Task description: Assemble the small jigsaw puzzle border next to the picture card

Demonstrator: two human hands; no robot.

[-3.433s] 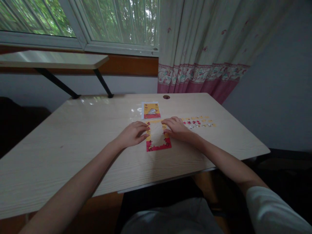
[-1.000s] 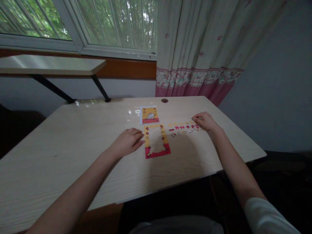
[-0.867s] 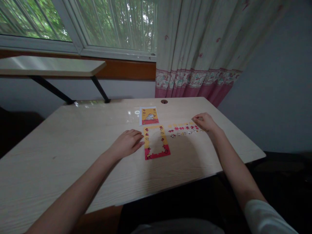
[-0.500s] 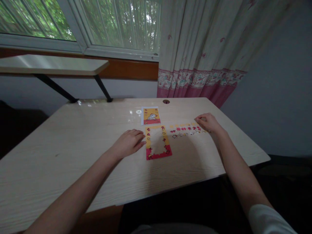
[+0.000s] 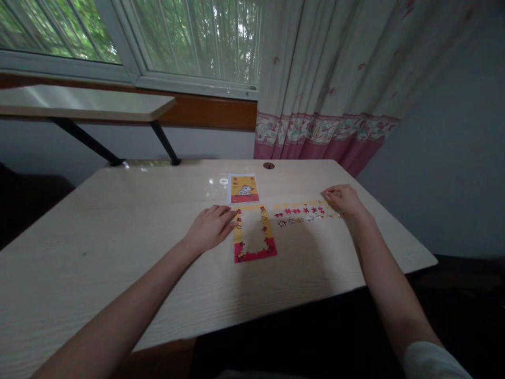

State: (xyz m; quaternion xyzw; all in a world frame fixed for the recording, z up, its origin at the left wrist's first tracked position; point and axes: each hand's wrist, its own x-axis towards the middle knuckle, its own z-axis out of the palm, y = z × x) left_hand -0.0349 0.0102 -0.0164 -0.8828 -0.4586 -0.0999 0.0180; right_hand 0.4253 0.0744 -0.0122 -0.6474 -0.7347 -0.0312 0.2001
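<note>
A puzzle border (image 5: 255, 256), yellow above and red below, lies on the table around a bare middle. My left hand (image 5: 210, 227) rests at its left edge, thumb and fingers apart, fingertips touching the border. To the right, loose puzzle pieces (image 5: 303, 210) lie in rows: yellow at the back, red in the middle, white-patterned in front. Over the right end of these rows is my right hand (image 5: 345, 200), its thumb and fingertips pinched on what looks like a small puzzle piece (image 5: 324, 194). The hand hides some pieces beneath it.
Behind the border lies a picture card (image 5: 243, 189) with a white animal on yellow and red. A raised shelf (image 5: 87, 102) on dark legs stands at the back left. A round cable hole (image 5: 269, 166) sits near the table's (image 5: 158, 210) back edge, before a curtain (image 5: 311, 126).
My right hand has shifted slightly right along the back row, still pinched. My left hand has moved a little up along the border's left edge, its fingers now over that edge.
</note>
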